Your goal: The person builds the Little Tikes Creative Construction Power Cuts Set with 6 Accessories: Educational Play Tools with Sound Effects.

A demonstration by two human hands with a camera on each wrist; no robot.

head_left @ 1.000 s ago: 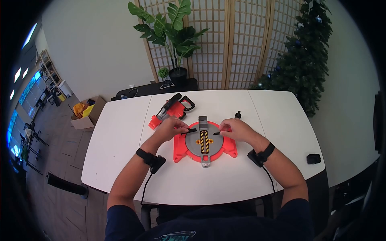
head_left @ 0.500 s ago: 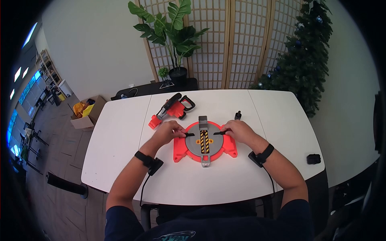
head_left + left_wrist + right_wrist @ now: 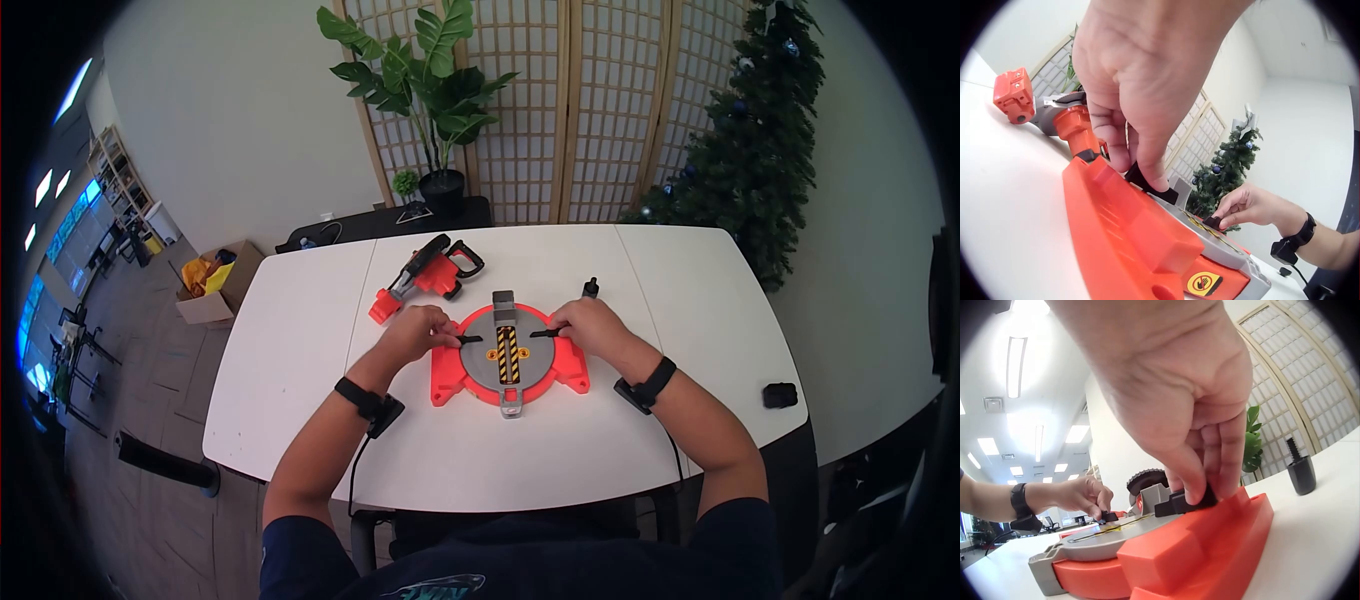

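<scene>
In the head view, an orange toy saw base (image 3: 447, 378) with a round grey turntable (image 3: 480, 370) lies on the table before me. My left hand (image 3: 412, 335) pinches a small black plastic piece (image 3: 1152, 185) between thumb and fingers, low at the turntable's left edge. On the opposite side, my right hand (image 3: 597, 330) pinches a similar black piece (image 3: 1175, 505) close over the disc. A yellow-and-black striped strip (image 3: 509, 355) runs between the two pieces. Behind the base lies the orange and black toy saw head (image 3: 437, 272). Fingers partly hide both black pieces.
A black threaded knob (image 3: 1302, 474) stands upright on the white table (image 3: 300, 400), just beyond my right hand. Near the right edge sits a small black object (image 3: 780, 396). An open cardboard box (image 3: 238, 280) is on the floor at the left.
Both black pieces have come down onto the turntable's sides. My left hand has shifted slightly toward me with its piece; the right piece now lies further over the disc. The base has stayed put.
</scene>
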